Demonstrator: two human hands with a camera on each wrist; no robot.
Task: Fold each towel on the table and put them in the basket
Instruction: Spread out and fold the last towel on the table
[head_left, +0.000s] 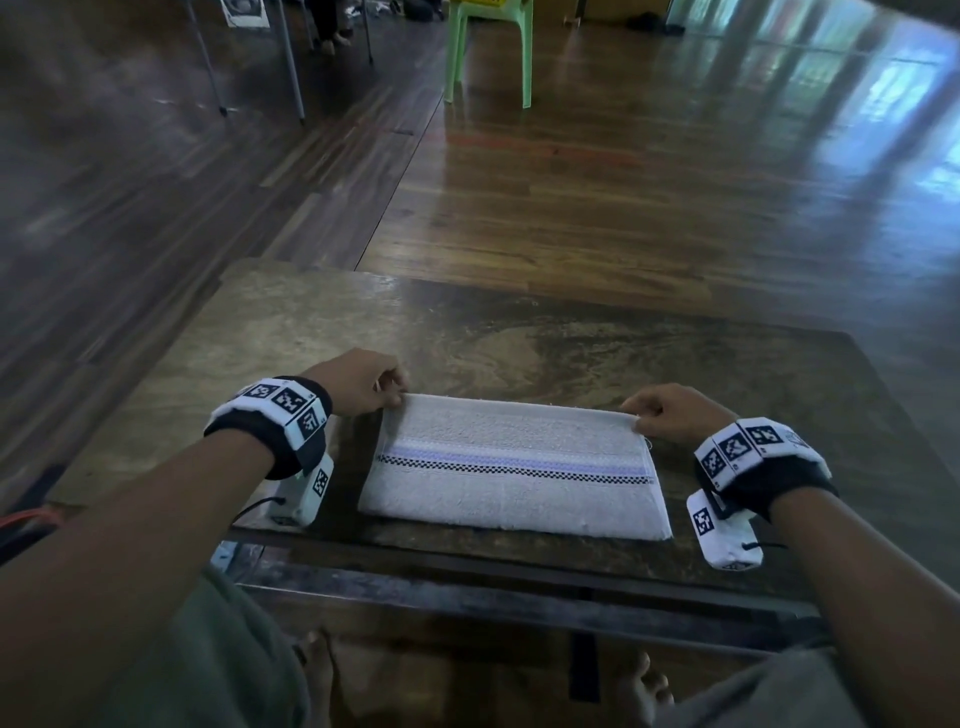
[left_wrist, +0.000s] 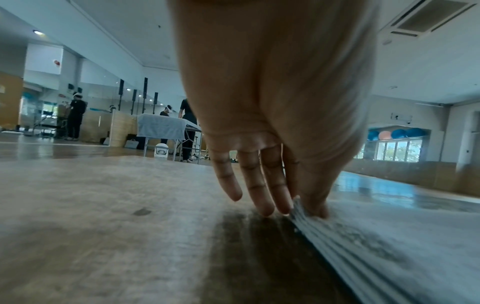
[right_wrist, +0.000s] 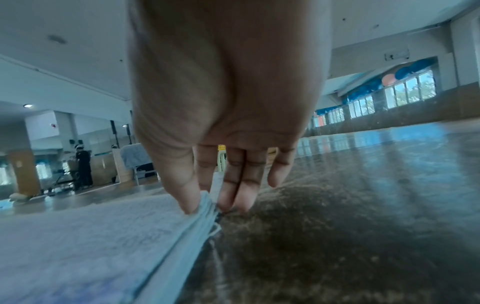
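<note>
Head view: folded towel (head_left: 511, 470) flat near the table (head_left: 571, 343) front edge; left hand (head_left: 358, 382) and right hand (head_left: 672, 413) pinching its 2 far corners; bare tabletop beyond; green chair (head_left: 491, 49) well apart on the floor.
Left wrist: thumb and fingers (left_wrist: 267, 197) nipping stacked layers.
Right wrist: same pinch; bare tabletop alongside.

Worn table (head_left: 291, 317) under folded towel (head_left: 511, 470)

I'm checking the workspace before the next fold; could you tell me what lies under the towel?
The towel lies flat on the wooden table, its far corners pinched by the left hand and right hand. Whether anything lies beneath it is hidden by the cloth.
</note>
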